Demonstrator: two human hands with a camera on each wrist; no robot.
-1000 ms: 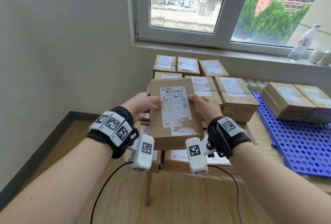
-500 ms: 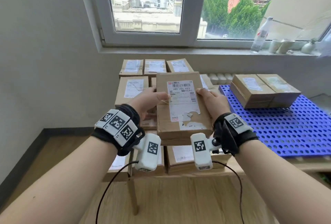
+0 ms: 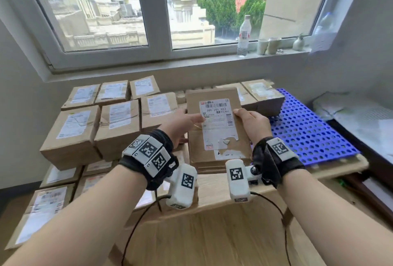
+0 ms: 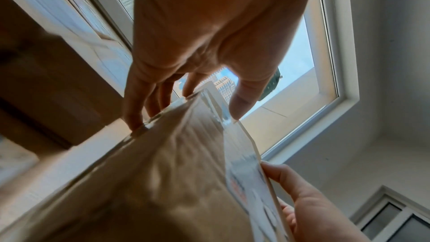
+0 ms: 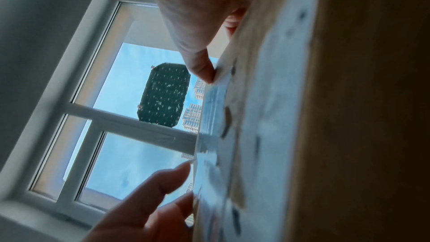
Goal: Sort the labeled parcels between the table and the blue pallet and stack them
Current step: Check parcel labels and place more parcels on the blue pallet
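Note:
I hold a brown cardboard parcel [image 3: 217,129] with a torn white label in the air between both hands, above the table's right part. My left hand [image 3: 187,123] grips its left edge, thumb on the label and fingers underneath, and my right hand [image 3: 251,123] grips its right edge the same way. The left wrist view shows the parcel [image 4: 177,181] with my left hand [image 4: 193,102] clamped on its edge. In the right wrist view my right hand [image 5: 200,62] pinches the labelled face of the parcel [image 5: 267,135]. The blue pallet [image 3: 308,134] lies to the right.
Several labelled parcels [image 3: 72,134] are stacked on the wooden table [image 3: 212,193] to the left, with more [image 3: 42,208] lower at the left. Two parcels [image 3: 259,93] sit at the pallet's far end. A bottle [image 3: 243,36] and cups stand on the windowsill.
Both hands have carried the parcel to the right, away from the table's stacks and closer to the blue pallet. The grip on both edges is unchanged.

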